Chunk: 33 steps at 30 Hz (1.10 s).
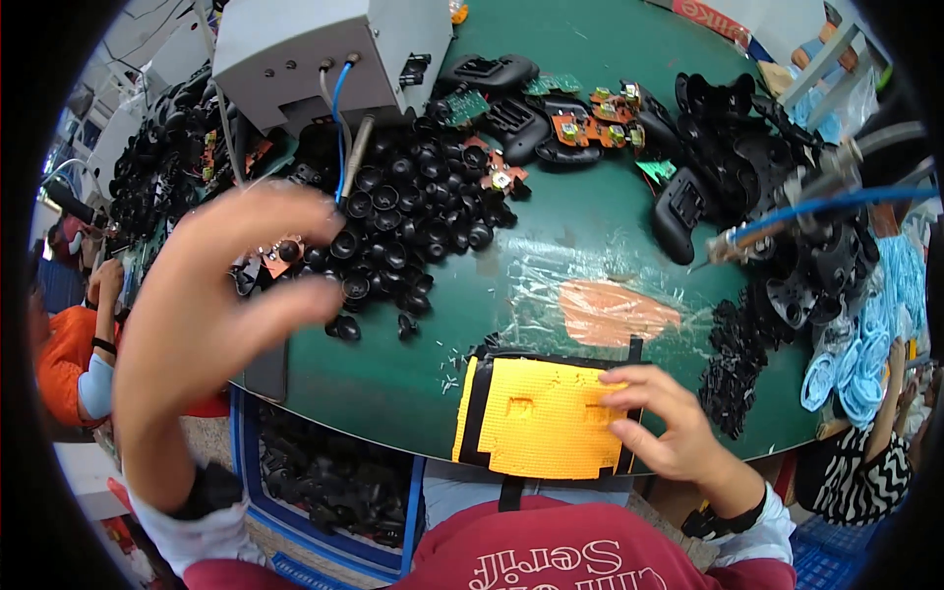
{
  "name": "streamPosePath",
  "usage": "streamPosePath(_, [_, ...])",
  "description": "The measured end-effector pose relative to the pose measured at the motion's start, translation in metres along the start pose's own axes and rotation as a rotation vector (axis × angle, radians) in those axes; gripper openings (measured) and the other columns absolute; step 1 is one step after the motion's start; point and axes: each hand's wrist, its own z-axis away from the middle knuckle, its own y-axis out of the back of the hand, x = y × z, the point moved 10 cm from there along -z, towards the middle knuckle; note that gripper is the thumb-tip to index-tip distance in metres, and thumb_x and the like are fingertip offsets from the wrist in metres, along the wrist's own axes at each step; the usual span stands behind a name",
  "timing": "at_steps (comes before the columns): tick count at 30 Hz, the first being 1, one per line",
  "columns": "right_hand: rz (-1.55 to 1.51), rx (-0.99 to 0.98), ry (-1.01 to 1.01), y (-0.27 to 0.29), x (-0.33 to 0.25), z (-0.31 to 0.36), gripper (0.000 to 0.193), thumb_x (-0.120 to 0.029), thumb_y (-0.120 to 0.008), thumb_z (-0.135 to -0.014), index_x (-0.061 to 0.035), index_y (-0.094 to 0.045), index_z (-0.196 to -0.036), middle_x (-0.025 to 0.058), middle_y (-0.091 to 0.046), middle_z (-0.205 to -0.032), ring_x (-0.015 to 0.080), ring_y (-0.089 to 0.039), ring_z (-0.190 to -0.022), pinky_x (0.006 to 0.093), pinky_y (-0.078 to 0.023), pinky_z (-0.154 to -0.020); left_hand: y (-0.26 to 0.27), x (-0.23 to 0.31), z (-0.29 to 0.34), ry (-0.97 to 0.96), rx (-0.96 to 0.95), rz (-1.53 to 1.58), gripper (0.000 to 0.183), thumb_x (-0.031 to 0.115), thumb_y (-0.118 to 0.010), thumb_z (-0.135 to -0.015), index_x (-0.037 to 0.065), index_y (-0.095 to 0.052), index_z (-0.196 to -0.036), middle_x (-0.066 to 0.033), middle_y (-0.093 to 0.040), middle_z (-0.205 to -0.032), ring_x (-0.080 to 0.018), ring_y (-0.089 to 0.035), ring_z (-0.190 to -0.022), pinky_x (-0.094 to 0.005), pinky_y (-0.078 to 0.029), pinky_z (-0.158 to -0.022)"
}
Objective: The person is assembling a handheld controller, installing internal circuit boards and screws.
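Note:
My left hand (pixel 211 295) is raised at the left of the table, smeared by motion. Its thumb and fingers are apart, with nothing seen between them. Just beyond its fingertips lies a heap of small black thumbstick caps (pixel 393 221), and a small orange circuit board with a stick (pixel 280 256) shows beside the hand. At the table's front edge lies a yellow ribbed mat (pixel 546 418) with black tape at its sides and two worn dents. My right hand (pixel 674 428) rests over the mat's right edge, fingers bent and spread, holding nothing.
A grey machine (pixel 305 59) with hoses stands at the back left. Controller shells (pixel 678 211) and orange circuit boards (pixel 590 128) lie across the back. A blue-hosed tool (pixel 747 236) hangs at right, near black parts (pixel 733 369). Below sits a blue crate (pixel 408 511).

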Motion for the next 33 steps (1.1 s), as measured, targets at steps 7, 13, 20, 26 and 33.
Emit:
streamPosePath(7, [-0.082,-0.028,-0.057,-0.018,0.013,0.016,0.018,-0.003,-0.068,-0.083,-0.0029,-0.068,-0.101,0.0131,-0.067,-0.109,0.0270,-0.067,-0.097,0.0331,-0.053,-0.083,-0.073,-0.051,-0.145,0.014,0.381,-0.514,0.029,0.023,-0.077,-0.076,0.000,-0.065,-0.088,-0.0145,-0.057,-0.096,-0.0337,-0.059,-0.094,-0.0432,-0.050,-0.080])
streamPosePath(13, [-0.093,0.024,-0.082,-0.020,0.017,0.012,0.014,-0.003,-0.067,-0.086,-0.0024,-0.068,-0.100,0.0119,-0.069,-0.104,0.0212,-0.067,-0.086,0.0284,-0.054,-0.073,-0.097,-0.087,-0.183,0.027,0.548,-0.634,0.015,0.012,-0.067,-0.076,0.003,-0.063,-0.086,-0.0119,-0.056,-0.094,-0.0313,-0.057,-0.092,-0.0417,-0.052,-0.075])
streamPosePath(20, [-0.134,0.050,-0.112,-0.013,0.031,0.013,0.016,0.000,-0.068,-0.084,-0.0017,-0.068,-0.100,0.0119,-0.069,-0.101,0.0221,-0.068,-0.087,0.0285,-0.054,-0.074,-0.005,0.024,-0.153,-0.281,0.668,-0.098,0.021,0.016,-0.064,-0.091,0.003,-0.065,-0.108,-0.0125,-0.069,-0.090,-0.0273,-0.066,-0.087,-0.0354,-0.050,-0.073])
streamPosePath(26, [-0.153,0.490,0.082,0.068,-0.004,0.012,0.028,0.002,-0.063,-0.086,-0.0009,-0.061,-0.113,0.0113,-0.061,-0.115,0.0218,-0.062,-0.097,0.0307,-0.053,-0.081,-0.026,0.088,-0.109,-0.332,-0.033,0.490,0.031,0.022,-0.048,-0.104,-0.001,-0.062,-0.119,-0.0027,-0.069,-0.093,-0.0087,-0.064,-0.079,-0.0251,-0.053,-0.067])
streamPosePath(33, [-0.912,-0.098,-0.137,-0.014,-0.025,-0.013,0.079,-0.014,-0.075,-0.084,-0.0054,-0.029,-0.148,0.0144,-0.045,-0.141,0.0257,-0.046,-0.131,0.0398,-0.046,-0.101,-0.121,0.139,-0.050,-0.339,-0.515,0.363,0.034,0.027,-0.062,-0.095,0.003,-0.065,-0.119,-0.0175,-0.071,-0.104,-0.0234,-0.070,-0.089,-0.0325,-0.053,-0.079])
